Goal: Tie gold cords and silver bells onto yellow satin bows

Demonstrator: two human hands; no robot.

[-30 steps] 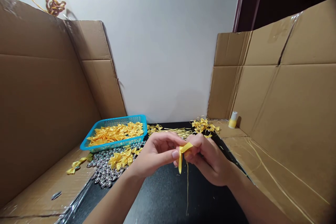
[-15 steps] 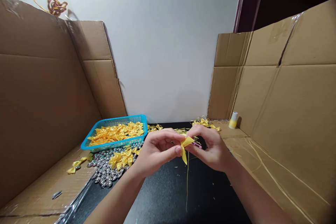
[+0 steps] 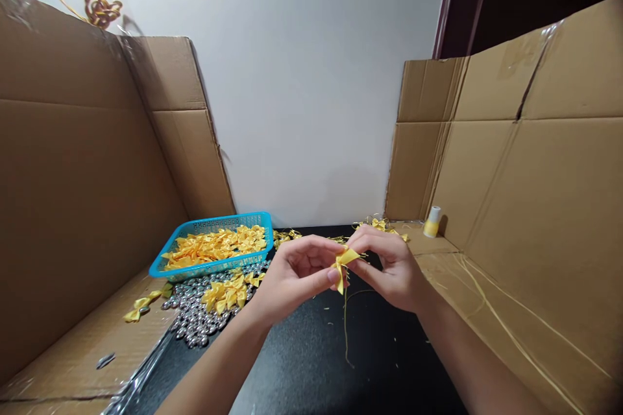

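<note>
My left hand (image 3: pixel 296 275) and my right hand (image 3: pixel 392 266) meet over the black tabletop (image 3: pixel 311 363), both pinched on a small yellow ribbon bow (image 3: pixel 343 261). A thin gold thread (image 3: pixel 346 324) hangs from the bow down to the table. The left thumb and fingers press the bow's left side. My right fingertips close on its right side.
A blue basket (image 3: pixel 214 253) of yellow bows sits at the left, with a heap of silver beads (image 3: pixel 195 321) and loose bows (image 3: pixel 226 292) in front. More bows and gold threads (image 3: pixel 374 228) lie at the back. A small yellow-and-white spool (image 3: pixel 431 222) stands right. Cardboard walls flank both sides.
Both hands have lifted a little and drawn closer to the back of the table. The bow sits higher and the hanging thread has risen and curled.
</note>
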